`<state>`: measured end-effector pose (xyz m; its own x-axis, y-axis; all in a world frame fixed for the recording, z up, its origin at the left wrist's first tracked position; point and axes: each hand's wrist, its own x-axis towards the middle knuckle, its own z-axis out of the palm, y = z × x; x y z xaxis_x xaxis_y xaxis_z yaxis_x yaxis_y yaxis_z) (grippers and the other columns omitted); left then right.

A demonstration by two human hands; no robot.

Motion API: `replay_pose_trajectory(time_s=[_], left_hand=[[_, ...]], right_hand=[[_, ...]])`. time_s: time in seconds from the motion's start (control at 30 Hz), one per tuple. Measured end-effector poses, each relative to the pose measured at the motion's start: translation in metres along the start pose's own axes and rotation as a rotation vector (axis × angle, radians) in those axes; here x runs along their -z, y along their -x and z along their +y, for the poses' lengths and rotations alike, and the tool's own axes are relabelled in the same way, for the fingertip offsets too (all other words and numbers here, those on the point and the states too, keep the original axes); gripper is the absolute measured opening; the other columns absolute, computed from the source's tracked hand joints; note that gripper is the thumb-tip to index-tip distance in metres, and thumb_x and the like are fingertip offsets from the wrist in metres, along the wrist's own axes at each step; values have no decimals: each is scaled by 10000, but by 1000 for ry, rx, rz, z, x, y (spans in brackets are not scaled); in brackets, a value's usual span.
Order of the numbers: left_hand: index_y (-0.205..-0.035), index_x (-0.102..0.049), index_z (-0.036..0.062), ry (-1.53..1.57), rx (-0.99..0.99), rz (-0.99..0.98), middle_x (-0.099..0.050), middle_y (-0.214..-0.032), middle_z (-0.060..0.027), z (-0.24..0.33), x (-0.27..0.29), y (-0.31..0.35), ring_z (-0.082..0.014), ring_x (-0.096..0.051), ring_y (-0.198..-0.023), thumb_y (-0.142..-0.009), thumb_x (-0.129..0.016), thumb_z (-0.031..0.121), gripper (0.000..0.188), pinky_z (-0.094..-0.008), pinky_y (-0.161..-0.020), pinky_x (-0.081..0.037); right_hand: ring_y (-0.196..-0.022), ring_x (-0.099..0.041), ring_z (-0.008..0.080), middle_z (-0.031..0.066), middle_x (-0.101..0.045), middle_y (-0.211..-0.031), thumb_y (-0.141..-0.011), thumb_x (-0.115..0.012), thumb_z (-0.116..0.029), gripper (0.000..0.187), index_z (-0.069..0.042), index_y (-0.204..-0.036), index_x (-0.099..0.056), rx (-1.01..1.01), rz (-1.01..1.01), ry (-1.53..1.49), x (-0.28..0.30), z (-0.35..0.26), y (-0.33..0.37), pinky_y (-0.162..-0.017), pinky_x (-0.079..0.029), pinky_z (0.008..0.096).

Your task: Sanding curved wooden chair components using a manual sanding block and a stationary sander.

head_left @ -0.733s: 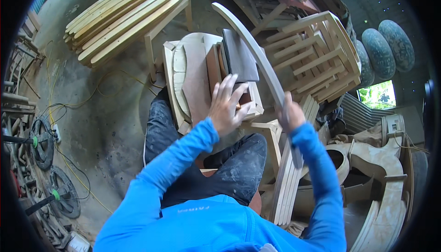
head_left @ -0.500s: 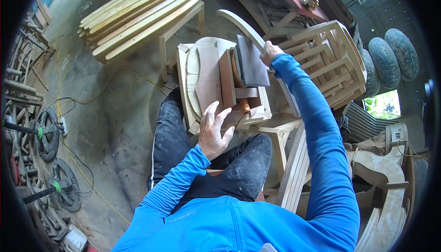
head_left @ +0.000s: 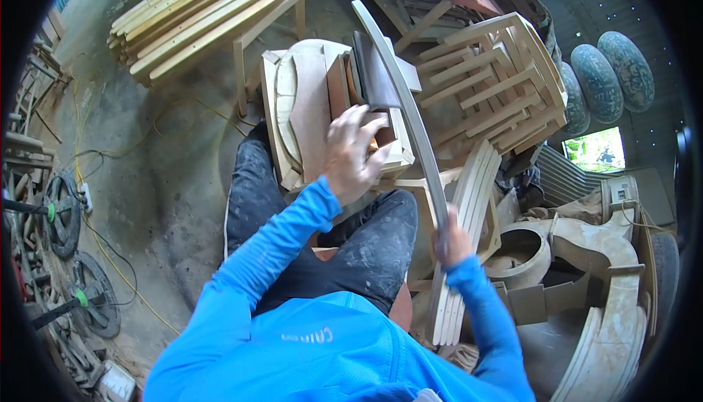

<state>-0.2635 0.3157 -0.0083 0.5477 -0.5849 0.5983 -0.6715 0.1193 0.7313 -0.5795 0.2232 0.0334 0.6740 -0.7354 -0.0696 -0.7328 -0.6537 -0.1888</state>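
Note:
In front of my knees stands a low wooden work stand (head_left: 311, 102), with an upright brown board and a dark flat panel (head_left: 377, 76) on it. My right hand (head_left: 455, 241) grips the near end of a long curved wooden slat (head_left: 424, 146). The slat reaches away from me, past the right side of the dark panel. Over the near part of the stand, my left hand (head_left: 350, 157) is raised with its fingers apart and nothing in it. Behind its fingers a small orange part (head_left: 382, 137) shows, mostly hidden.
Pale curved slats (head_left: 212, 14) are stacked at the far left. Another slat pile (head_left: 498, 87) stands beyond the stand, and a few slats (head_left: 465, 233) lean by my right knee. Carved wooden parts (head_left: 597, 241) lie at right. A yellow cable (head_left: 124, 259) crosses the floor at left.
My right hand has drawn back toward me, from the slat's middle stretch to its near end, and the slat now points away. My left hand has moved forward and slightly right over the stand.

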Motion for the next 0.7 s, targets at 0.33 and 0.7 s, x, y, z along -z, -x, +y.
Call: replay_pose_trajectory(time_s=[0.33, 0.7], left_hand=[[-1331, -643, 127, 46, -355, -356, -497, -1484, -162, 46, -74, -14, -355, -340, -1495, -976, -585, 512, 526, -656, -1239, -126], [-1460, -553, 125, -98, 12, -146, -426, -1588, -168, -64, -72, -102, -402, -285, -1532, -985, -594, 468, 588, -687, -1222, -161]], right_hand=[[-818, -677, 533, 297, -682, -928, -898, -715, -125, 521, -42, -1325, -428, -158, 22, 25, 16, 28, 193, -649, -558, 554], [-737, -669, 516, 297, -650, -766, -855, -689, -108, 489, -4, -1258, -433, 68, -87, 111, 63, -26, -88, -633, -543, 581]])
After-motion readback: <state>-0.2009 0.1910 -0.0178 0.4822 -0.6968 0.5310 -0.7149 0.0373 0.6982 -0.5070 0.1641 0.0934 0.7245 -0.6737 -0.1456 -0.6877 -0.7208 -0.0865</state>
